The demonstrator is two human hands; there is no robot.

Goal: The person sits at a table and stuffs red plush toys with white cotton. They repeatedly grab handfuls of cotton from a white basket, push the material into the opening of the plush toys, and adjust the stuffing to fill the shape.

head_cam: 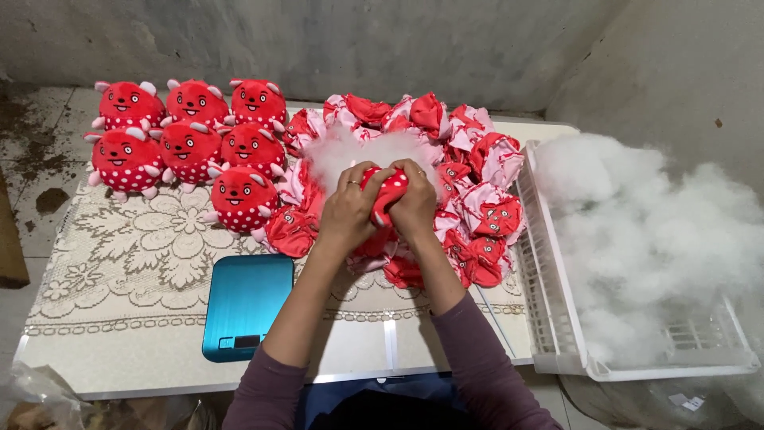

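Both hands bunched around one red plush skin, right over the pile of white stuffing.

The left hand [348, 209] and right hand [415, 203] are pressed close together, fingers curled tight on a red polka-dot toy skin [386, 193] held above the fluff heap [358, 150] mid-table. Unfilled red skins [477, 215] ring that heap, six finished plush toys [187, 135] sit at the back left, a teal scale [245, 304] lies near the front edge, and a white basket [557, 318] of stuffing stands on the right.
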